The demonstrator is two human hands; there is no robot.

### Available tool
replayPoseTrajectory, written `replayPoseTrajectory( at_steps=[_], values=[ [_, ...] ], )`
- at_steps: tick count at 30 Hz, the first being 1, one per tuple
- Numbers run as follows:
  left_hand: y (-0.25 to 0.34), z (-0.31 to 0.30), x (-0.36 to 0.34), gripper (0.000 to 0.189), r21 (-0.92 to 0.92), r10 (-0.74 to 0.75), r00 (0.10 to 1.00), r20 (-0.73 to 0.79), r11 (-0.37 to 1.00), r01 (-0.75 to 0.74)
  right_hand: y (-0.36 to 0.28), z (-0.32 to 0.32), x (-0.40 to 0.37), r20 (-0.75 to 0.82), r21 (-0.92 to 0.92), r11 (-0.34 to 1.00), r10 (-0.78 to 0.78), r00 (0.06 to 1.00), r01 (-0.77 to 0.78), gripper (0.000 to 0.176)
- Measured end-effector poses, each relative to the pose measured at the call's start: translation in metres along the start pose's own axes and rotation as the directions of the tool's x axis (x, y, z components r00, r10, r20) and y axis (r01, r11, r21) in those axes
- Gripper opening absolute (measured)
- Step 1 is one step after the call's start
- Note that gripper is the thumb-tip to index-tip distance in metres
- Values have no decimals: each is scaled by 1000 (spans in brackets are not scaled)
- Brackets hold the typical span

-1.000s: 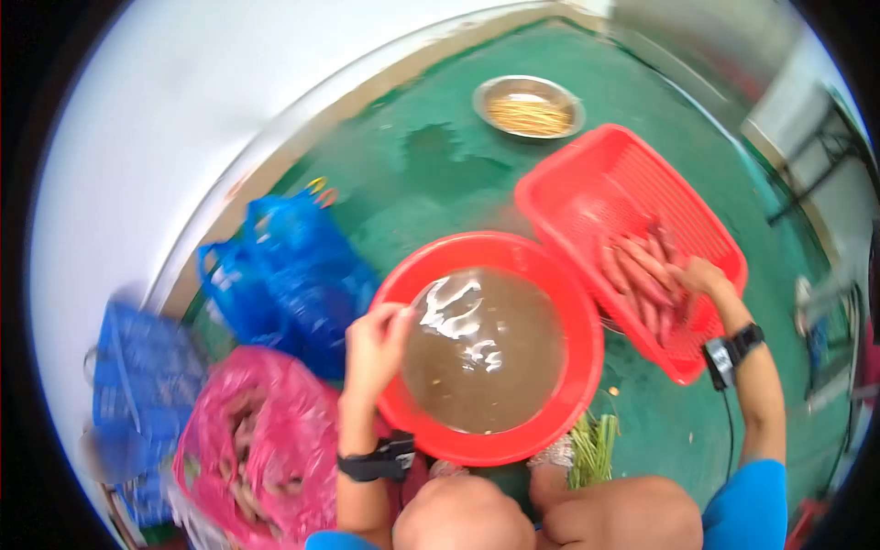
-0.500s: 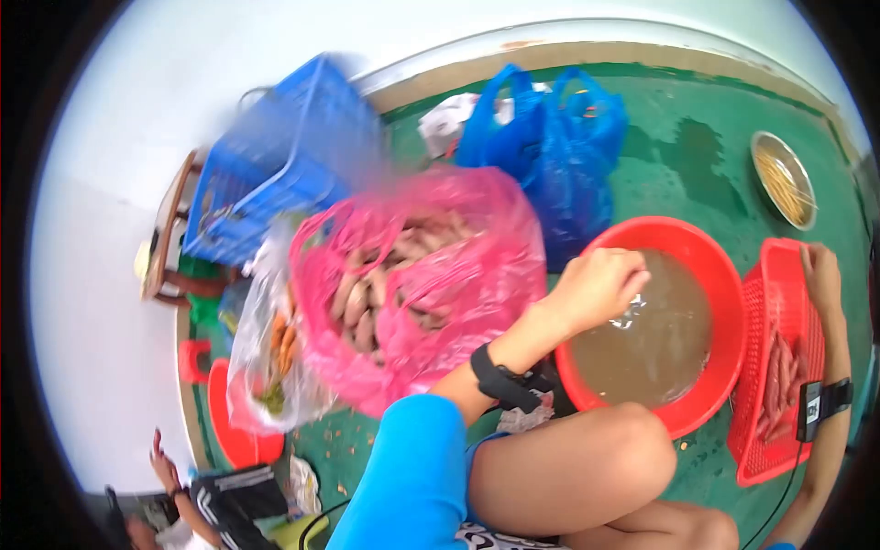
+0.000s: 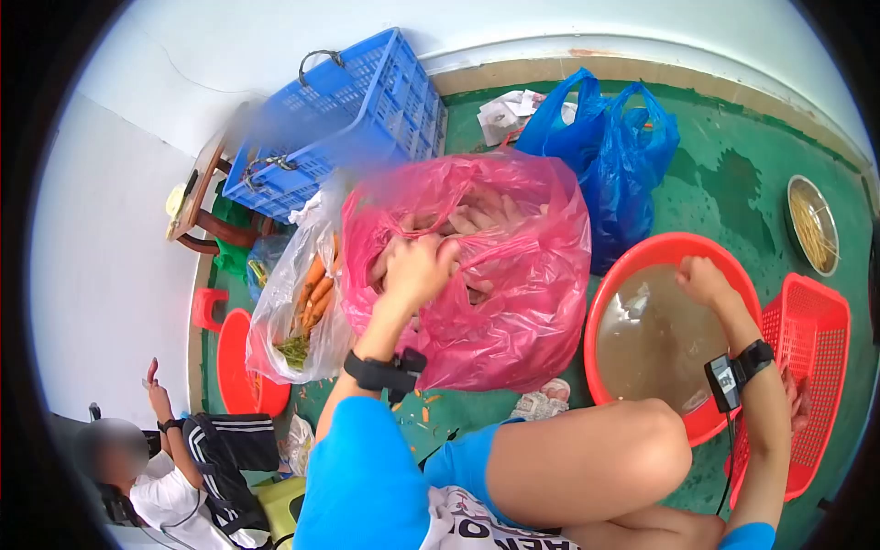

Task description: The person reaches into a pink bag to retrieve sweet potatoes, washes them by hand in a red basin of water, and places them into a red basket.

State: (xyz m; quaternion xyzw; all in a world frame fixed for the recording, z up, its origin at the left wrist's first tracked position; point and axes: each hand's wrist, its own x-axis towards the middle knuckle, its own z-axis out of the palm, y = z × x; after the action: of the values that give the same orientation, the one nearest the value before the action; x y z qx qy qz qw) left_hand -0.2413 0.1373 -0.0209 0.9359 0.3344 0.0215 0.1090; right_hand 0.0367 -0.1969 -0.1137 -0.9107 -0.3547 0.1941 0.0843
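Observation:
My left hand [image 3: 418, 271] reaches over the mouth of a pink plastic bag [image 3: 527, 312], its thumb apart from the other fingers. It touches or hovers just above long, pinkish-brown roots [image 3: 477, 213] that look like sweet potatoes; the fingertips are partly hidden. My right hand [image 3: 706, 280] is closed above a red basin [image 3: 600, 371] of murky brown water. Whether anything is inside that fist is hidden. To the right, a red plastic basket [image 3: 816, 316] holds several reddish roots [image 3: 796, 399], partly covered by my right forearm.
Carrots [image 3: 316, 298] lie in a clear bag left of the pink one. Behind stand a blue crate [image 3: 394, 101] and blue bags [image 3: 632, 174]. A metal bowl [image 3: 811, 225] with thin yellowish sticks is at far right. Another person [image 3: 165, 495] sits at lower left, near a red tub [image 3: 234, 357].
My left hand has moved left from above the basin to the pink bag. My right hand has moved left from the basket to above the basin. The view has shifted.

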Motion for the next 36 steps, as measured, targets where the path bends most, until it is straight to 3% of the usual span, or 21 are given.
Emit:
replayPoseTrajectory(
  at_steps=[1,3,4,5,6,9,11,12,13,15,17,19,21,23,25,27,29,31,32,33,36],
  values=[
    [-1,17,-16,35,-52,34,998,-51,998,-36,7,7,-2,-3,-1,1000,-3,1000,3,26],
    [4,14,-36,37,-129,25,890,456,991,38,15,13,-4,84,-41,999,32,996,-29,20],
    [15,4,-39,37,-63,-40,881,472,995,79,13,10,-4,104,-43,998,45,994,-40,22],
    [23,-10,-69,35,-212,243,791,561,966,-146,19,13,-3,103,-45,998,43,994,-39,22],
    [17,-7,-76,30,-393,387,724,570,903,-173,32,20,-3,74,-43,996,82,994,-79,23],
    [14,-43,-78,24,-309,423,692,585,905,-292,54,30,-2,35,-64,992,113,993,-111,24],
    [23,-81,-74,21,-28,229,924,305,972,-232,63,34,0,27,-80,991,110,994,-108,24],
    [29,-102,-71,20,-45,171,971,168,985,-166,68,37,1,32,-102,985,146,989,-142,25],
    [32,-117,-64,19,-72,104,994,28,992,-102,73,39,2,37,-125,977,181,983,-175,25],
    [21,-131,-39,18,-232,135,986,-101,960,-155,80,40,3,69,-163,973,174,982,-161,25],
    [-5,-109,2,19,-52,334,921,-202,935,-351,88,45,3,94,-199,969,167,981,-146,25],
    [-28,-59,43,26,26,342,939,-24,940,-341,97,55,5,37,-220,955,213,976,-200,24],
    [-36,-19,62,36,63,301,874,382,935,-350,82,42,-3,85,-278,932,265,961,-232,25],
    [-50,31,71,46,252,337,840,424,847,-467,69,33,-10,158,-362,897,328,931,-255,25],
    [-32,26,58,44,334,361,812,458,777,-534,74,32,-13,148,-365,903,298,943,-228,25],
    [-23,30,43,36,534,544,832,110,673,-511,78,39,-12,131,-350,914,266,955,-206,25],
    [-1,19,27,26,635,437,899,34,685,-357,83,41,-11,122,-347,918,250,961,-194,25],
    [2,17,16,17,595,162,981,104,780,-192,85,45,-10,121,-350,919,239,963,-184,24],
    [-1,9,12,14,473,112,977,182,861,-187,88,46,-9,119,-355,917,237,964,-181,24],
    [0,4,10,14,473,104,980,169,864,-173,87,46,-8,118,-360,916,235,965,-179,24],
    [-7,-4,18,18,596,-187,977,105,798,89,88,45,-7,119,-366,915,225,967,-168,24]
  ],
)
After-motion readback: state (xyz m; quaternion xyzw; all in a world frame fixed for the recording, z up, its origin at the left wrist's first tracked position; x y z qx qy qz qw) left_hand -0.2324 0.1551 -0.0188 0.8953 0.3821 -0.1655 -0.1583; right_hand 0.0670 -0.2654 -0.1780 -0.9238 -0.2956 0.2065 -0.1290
